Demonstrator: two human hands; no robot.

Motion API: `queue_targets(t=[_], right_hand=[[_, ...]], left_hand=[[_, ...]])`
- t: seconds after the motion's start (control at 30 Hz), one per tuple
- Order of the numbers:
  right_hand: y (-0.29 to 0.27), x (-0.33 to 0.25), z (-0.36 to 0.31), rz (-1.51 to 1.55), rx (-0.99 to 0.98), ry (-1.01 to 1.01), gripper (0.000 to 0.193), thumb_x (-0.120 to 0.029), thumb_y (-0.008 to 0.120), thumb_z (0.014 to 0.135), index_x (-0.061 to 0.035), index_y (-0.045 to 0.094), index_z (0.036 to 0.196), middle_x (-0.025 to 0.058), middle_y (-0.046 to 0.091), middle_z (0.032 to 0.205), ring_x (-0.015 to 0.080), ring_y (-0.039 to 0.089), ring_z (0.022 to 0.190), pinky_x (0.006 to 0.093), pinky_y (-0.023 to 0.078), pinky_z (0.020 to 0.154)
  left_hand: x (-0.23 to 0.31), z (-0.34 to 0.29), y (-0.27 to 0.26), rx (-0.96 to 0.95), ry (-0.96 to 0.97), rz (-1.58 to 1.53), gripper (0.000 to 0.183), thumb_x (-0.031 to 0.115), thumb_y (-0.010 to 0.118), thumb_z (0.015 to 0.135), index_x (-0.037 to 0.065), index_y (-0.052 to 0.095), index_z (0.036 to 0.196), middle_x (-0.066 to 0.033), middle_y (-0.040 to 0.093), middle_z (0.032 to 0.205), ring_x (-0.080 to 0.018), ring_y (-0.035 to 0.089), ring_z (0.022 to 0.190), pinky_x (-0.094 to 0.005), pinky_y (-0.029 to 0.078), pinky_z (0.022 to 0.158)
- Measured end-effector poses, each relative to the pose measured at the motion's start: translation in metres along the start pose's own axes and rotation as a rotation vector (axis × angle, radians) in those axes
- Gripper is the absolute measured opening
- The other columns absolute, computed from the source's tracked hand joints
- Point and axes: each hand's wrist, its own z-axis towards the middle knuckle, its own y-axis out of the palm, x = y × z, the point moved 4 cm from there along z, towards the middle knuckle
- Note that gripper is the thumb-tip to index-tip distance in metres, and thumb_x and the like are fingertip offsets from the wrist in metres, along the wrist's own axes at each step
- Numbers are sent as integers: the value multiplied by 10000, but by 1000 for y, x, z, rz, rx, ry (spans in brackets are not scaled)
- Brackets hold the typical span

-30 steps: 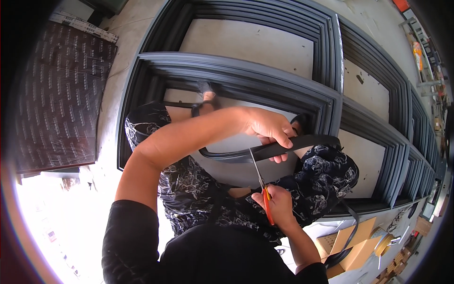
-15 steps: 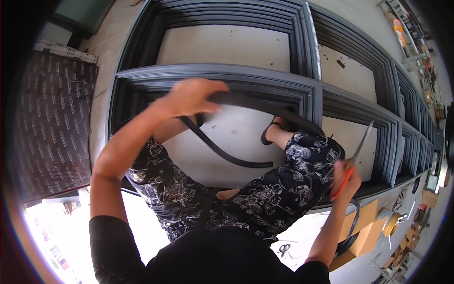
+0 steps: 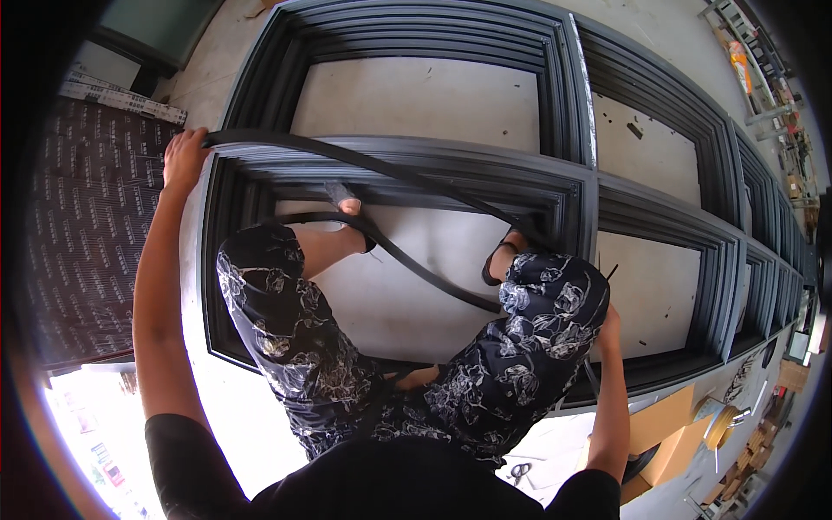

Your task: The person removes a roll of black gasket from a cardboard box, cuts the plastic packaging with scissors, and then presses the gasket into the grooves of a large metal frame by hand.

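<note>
My left hand (image 3: 184, 159) is stretched out at the far left, its fingers closed on a long, flat black rubber strip (image 3: 329, 151). From there the strip runs taut over the frames toward my right knee. Another length of black strip (image 3: 416, 267) curves between my legs, its end near my right thigh. Beside the right knee is my right hand (image 3: 611, 329), closed, its fingers partly hidden by the patterned trousers. Scissors with orange handles show in it in the earlier frame; now only a thin dark tip (image 3: 614, 271) sticks up above it.
Stacked dark grey metal frames (image 3: 485, 152) surround my legs, their crossbars at foot level. A brown printed board (image 3: 104, 234) lies to the left. At the lower right stand an open cardboard box (image 3: 667, 433) and a yellow roll (image 3: 718, 425); another pair of scissors (image 3: 520, 471) lies nearby.
My left hand has swung out to the far left, drawing the strip across the frames. My right hand has dropped slightly beside the knee, and the orange scissor handles have gone out of sight.
</note>
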Motion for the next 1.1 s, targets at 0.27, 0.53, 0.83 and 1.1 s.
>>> queue_targets(t=[0.27, 0.53, 0.83, 1.1], right_hand=[[-1, -5, -72, -673, 110, -111, 160, -35, 596, 685, -51, 543, 835, 155, 587, 807, 376, 564, 763, 398, 453, 626], [-108, -73, 88, -1095, 470, -301, 486, 31, 551, 717, -29, 530, 1200, 181, 588, 1135, 324, 583, 1030, 365, 444, 920], [-90, -152, 238, -846, 679, -500, 434, -179, 598, 854, 49, 475, 1203, 252, 569, 1109, 383, 554, 1016, 364, 430, 864], [-51, -18, 213, -860, 615, -204, 320, -150, 540, 854, -15, 500, 1142, 210, 604, 1001, 387, 584, 901, 421, 455, 745]], left_hand=[[31, -41, 85, -117, -282, 80, 279, 193, 602, 813, 53, 474, 1018, -139, 563, 1009, -331, 545, 974, -411, 451, 835], [36, -18, 105, -127, -194, 1, 175, 87, 492, 789, 85, 589, 934, -100, 555, 1036, -274, 517, 1044, -398, 413, 894], [33, 27, 137, 50, -401, -93, 228, 78, 501, 809, 132, 585, 1014, -128, 503, 973, -323, 563, 885, -407, 514, 716], [21, 9, 192, -24, -344, -51, 180, 43, 527, 781, 106, 553, 947, -119, 503, 988, -317, 607, 825, -392, 535, 665]])
